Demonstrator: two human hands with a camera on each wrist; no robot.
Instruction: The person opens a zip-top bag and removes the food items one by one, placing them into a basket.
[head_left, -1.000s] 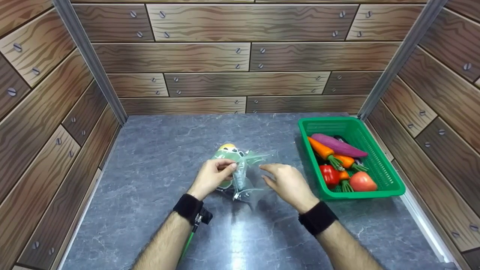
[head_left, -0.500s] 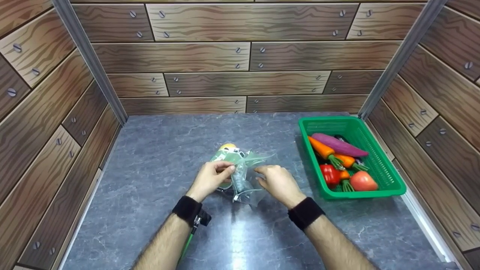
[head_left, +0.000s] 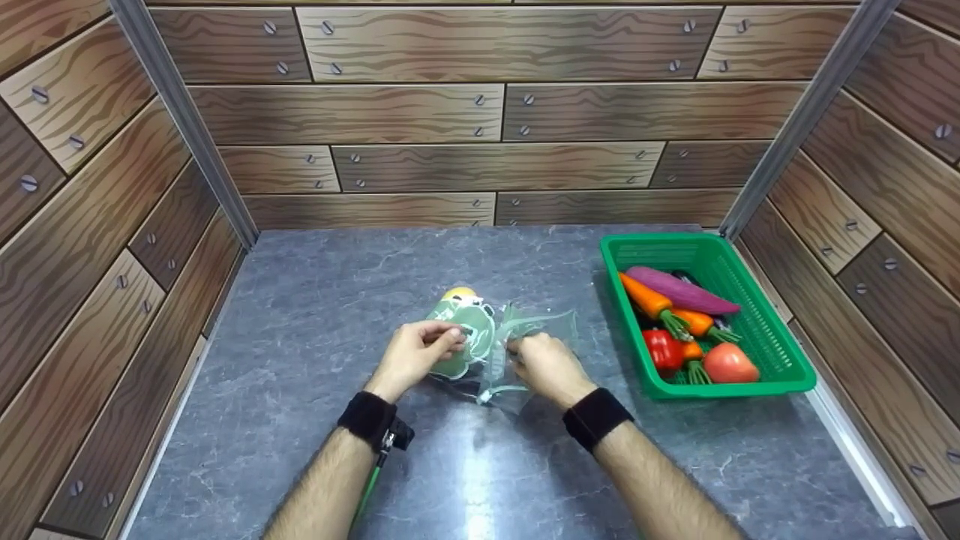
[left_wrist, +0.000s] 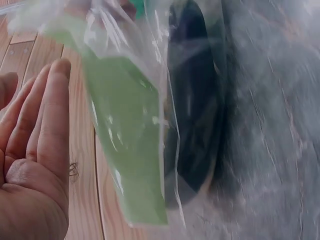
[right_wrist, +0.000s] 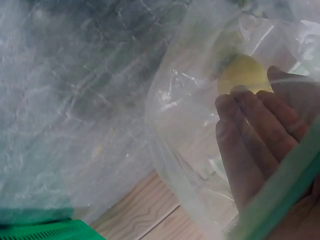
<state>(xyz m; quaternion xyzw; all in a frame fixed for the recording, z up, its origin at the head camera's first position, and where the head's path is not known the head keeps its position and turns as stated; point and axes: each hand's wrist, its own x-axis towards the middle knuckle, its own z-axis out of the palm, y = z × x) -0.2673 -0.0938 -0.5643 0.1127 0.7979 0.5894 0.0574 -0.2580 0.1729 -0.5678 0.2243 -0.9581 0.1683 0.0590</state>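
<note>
A clear plastic zip bag (head_left: 480,341) with green print lies on the table, its mouth facing right. Through its film, a yellow round thing (head_left: 460,292) shows at the far end. A long dark thing (left_wrist: 192,100) shows through the plastic in the left wrist view; its kind is unclear. My left hand (head_left: 411,356) is beside the bag's left part, fingers straight and nothing between them and the thumb. My right hand (head_left: 551,367) reaches into the bag's mouth. In the right wrist view its straight fingers (right_wrist: 260,130) appear through the film, close to the yellow thing.
At the right stands a green basket (head_left: 720,388) holding a purple sweet potato (head_left: 679,289), carrots (head_left: 646,296), a red bell pepper (head_left: 662,350) and a round pinkish-red item (head_left: 729,364). Wood-patterned walls (head_left: 405,112) enclose the grey marbled table (head_left: 330,285).
My right hand has moved left into the bag's mouth. The left hand has drawn slightly left, off the bag's film it was pinching. The bag's mouth has spread to the right.
</note>
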